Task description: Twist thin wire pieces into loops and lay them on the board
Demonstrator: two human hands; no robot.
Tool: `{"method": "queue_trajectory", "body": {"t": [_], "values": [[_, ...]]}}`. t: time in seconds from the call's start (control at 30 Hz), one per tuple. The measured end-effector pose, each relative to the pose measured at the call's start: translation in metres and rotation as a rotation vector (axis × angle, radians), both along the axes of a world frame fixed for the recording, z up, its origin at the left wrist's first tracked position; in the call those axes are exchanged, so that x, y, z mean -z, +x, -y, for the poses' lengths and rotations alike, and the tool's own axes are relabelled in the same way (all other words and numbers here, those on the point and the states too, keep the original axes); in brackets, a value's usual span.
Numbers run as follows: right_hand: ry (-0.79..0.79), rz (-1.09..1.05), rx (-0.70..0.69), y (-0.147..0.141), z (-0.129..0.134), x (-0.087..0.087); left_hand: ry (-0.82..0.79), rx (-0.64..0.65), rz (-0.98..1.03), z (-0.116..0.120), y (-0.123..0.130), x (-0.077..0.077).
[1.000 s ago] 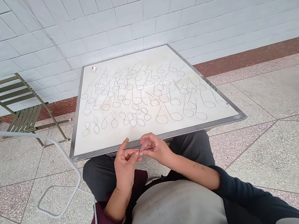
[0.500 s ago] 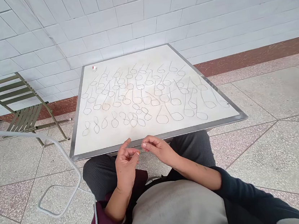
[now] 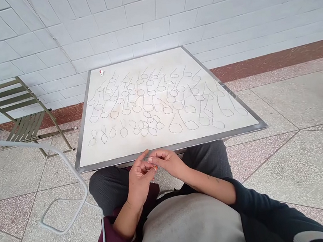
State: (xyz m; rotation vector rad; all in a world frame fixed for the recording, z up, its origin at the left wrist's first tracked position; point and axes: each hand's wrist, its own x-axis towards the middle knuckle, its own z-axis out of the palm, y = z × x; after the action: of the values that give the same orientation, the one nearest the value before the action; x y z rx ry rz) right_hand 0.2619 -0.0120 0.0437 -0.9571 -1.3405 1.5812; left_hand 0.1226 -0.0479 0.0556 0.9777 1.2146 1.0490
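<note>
My left hand (image 3: 139,178) is at the table's near edge, thumb and finger pinched on a small orange thing (image 3: 155,169) whose kind I cannot make out. Its index finger points up and away. Right beside it, my right hand (image 3: 169,162) has thumb and fingertips pressed together over the left fingers; whatever is in that pinch is too fine to see. Beyond the hands, several thin wire loops with straight tails (image 3: 175,128) lie in rows on the white tabletop (image 3: 118,152). Some smaller, twisted loops (image 3: 124,132) lie nearer the front left.
A small white-and-red object (image 3: 102,73) sits at the table's far left corner. On the left stands a folding slatted chair (image 3: 29,123). A pale bent tube (image 3: 76,174) runs past my left arm. The tiled wall (image 3: 141,33) is behind the table.
My hands have come together: the left moved slightly right, the right slightly left, so the fingers now overlap. The loops on the table have not moved.
</note>
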Motion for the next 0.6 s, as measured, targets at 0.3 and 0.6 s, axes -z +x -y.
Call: {"method": "queue_trajectory", "body": {"t": [0.3,0.6], "values": [[0.082,0.034,0.032,0.0049,0.0,0.0032,0.026,-0.049,0.016,-0.0007,-0.0029,0.0007],[0.283,0.21,-0.04,-0.0018,-0.004,-0.0038,-0.007,-0.018,0.094,0.0,-0.0023,0.0056]]}}
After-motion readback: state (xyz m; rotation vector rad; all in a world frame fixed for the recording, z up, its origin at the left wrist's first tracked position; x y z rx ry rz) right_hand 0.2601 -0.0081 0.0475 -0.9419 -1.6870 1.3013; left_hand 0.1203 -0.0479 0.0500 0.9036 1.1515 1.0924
